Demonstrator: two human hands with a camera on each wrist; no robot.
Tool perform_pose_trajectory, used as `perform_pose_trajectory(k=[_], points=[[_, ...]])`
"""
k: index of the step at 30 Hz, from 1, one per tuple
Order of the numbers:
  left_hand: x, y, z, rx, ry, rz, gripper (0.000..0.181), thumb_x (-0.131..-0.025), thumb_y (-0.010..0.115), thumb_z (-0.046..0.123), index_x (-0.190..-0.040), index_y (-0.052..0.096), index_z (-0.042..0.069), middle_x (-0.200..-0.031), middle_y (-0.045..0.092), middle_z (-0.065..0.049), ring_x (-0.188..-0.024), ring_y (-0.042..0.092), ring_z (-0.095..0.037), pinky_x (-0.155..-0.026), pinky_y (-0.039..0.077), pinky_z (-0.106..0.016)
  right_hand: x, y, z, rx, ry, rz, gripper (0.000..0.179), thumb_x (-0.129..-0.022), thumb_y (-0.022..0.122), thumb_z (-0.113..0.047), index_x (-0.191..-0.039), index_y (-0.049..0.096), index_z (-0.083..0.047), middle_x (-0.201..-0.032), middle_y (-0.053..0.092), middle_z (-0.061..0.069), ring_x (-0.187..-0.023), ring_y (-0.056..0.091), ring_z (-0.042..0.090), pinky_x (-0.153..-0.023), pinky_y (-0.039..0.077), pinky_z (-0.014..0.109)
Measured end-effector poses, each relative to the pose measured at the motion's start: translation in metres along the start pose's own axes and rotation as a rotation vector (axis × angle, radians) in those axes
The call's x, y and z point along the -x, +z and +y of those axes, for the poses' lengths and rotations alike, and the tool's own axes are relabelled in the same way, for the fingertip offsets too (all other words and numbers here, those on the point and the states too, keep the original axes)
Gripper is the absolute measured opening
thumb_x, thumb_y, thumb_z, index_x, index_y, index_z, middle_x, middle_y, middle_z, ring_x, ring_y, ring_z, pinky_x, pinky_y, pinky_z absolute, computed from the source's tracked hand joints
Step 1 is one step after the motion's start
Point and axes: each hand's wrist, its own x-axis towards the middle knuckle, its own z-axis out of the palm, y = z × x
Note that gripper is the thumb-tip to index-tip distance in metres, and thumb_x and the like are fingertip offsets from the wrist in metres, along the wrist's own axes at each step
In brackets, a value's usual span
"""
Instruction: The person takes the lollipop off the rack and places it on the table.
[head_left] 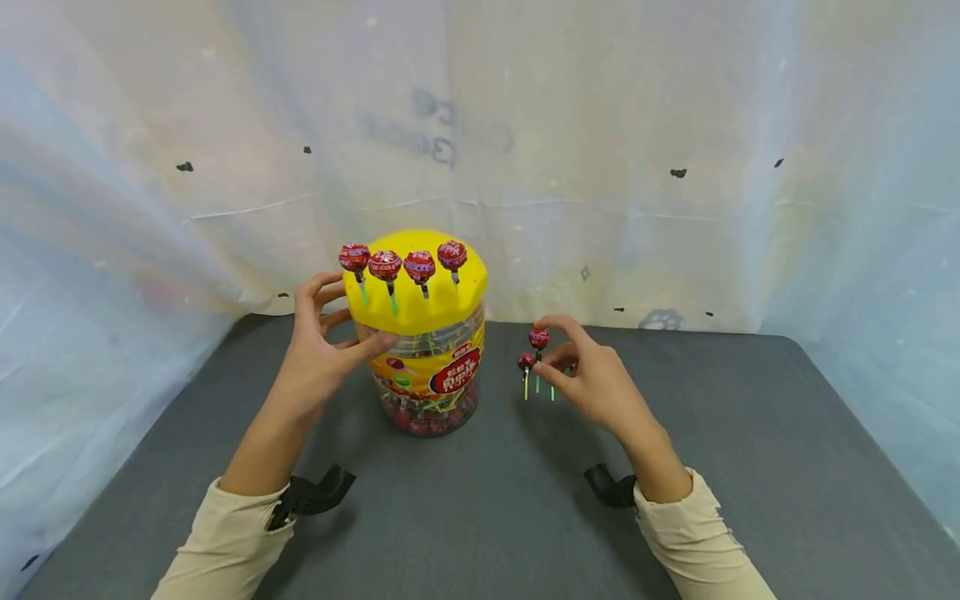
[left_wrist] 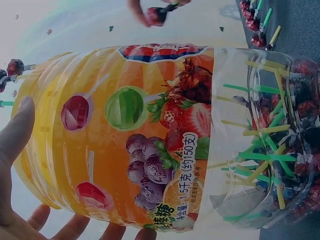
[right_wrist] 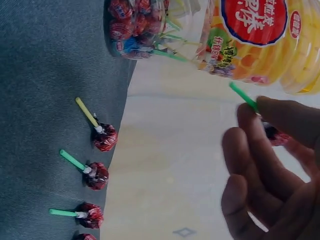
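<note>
A clear plastic candy jar (head_left: 427,367) with a yellow lid (head_left: 408,312) stands upright, wrapped lollipops inside it. Several red-wrapped lollipops (head_left: 384,266) stand in a row along the lid, heads up and sticks down. My left hand (head_left: 318,358) holds the jar from the left, thumb at the front just below the lid and the other fingers around the side. To the right of the jar, my right hand (head_left: 592,379) pinches the green stick of a lollipop (right_wrist: 243,95) between thumb and fingertips. Its red head (left_wrist: 156,16) is partly covered by the fingers in the right wrist view.
Several more lollipops lie in a row on the dark grey table right of the jar, among them a yellow-sticked one (right_wrist: 104,137) and green-sticked ones (right_wrist: 96,175). A pale curtain (head_left: 562,167) hangs behind the table. Black straps (head_left: 318,492) sit at both wrists.
</note>
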Motion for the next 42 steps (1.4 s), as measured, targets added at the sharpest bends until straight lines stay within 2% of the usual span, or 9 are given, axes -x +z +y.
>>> perform_pose_trajectory(k=[4,8,15,25,29,42], points=[[0.000,-0.001,0.001,-0.004,-0.007,0.002,0.088,-0.090,0.075,0.022,-0.150,0.012,0.029,-0.153,0.022,0.000,-0.132,0.035,-0.022,-0.101,0.045,-0.040,-0.003,0.003,0.004,0.015,0.066,-0.096,0.054,-0.091,0.073,-0.020,-0.139,0.046,-0.022,-0.091,0.075,-0.005,-0.074,0.063,0.011,-0.068,0.050,0.031],[0.000,-0.001,0.001,-0.001,-0.018,0.005,0.090,-0.088,0.077,0.022,-0.150,0.012,0.028,-0.153,0.023,-0.001,-0.134,0.035,-0.024,-0.101,0.044,-0.041,-0.004,0.008,0.009,0.029,0.086,-0.149,0.054,-0.090,0.075,-0.019,-0.138,0.049,-0.019,-0.089,0.074,-0.005,-0.073,0.063,0.008,-0.067,0.051,0.030],[0.001,-0.001,0.002,0.005,-0.029,0.009,0.091,-0.087,0.078,0.023,-0.150,0.012,0.029,-0.154,0.022,-0.002,-0.136,0.035,-0.026,-0.103,0.043,-0.044,-0.005,0.016,0.019,0.018,0.086,-0.186,0.054,-0.088,0.076,-0.017,-0.136,0.051,-0.015,-0.086,0.073,-0.006,-0.072,0.063,0.007,-0.067,0.051,0.029],[0.003,0.000,0.001,0.010,-0.036,0.011,0.089,-0.088,0.078,0.021,-0.150,0.015,0.029,-0.153,0.023,-0.002,-0.131,0.036,-0.022,-0.097,0.047,-0.033,-0.006,0.030,0.031,0.017,0.138,-0.263,0.053,-0.087,0.077,-0.018,-0.135,0.055,-0.012,-0.083,0.074,-0.006,-0.068,0.062,0.005,-0.065,0.051,0.029],[0.002,0.000,0.002,0.014,-0.033,0.008,0.091,-0.087,0.078,0.021,-0.151,0.014,0.027,-0.153,0.024,-0.002,-0.132,0.036,-0.022,-0.099,0.046,-0.035,-0.006,0.035,0.033,0.010,0.160,-0.298,0.052,-0.087,0.077,-0.018,-0.134,0.056,-0.012,-0.080,0.073,-0.007,-0.067,0.063,0.006,-0.066,0.051,0.030],[0.001,0.000,0.005,0.010,-0.037,0.010,0.094,-0.086,0.079,0.022,-0.152,0.012,0.026,-0.154,0.022,-0.002,-0.135,0.035,-0.026,-0.102,0.044,-0.043,-0.007,0.045,0.036,-0.005,0.192,-0.358,0.057,-0.084,0.080,-0.021,-0.136,0.057,-0.011,-0.077,0.072,-0.006,-0.065,0.060,0.009,-0.060,0.046,0.028]])
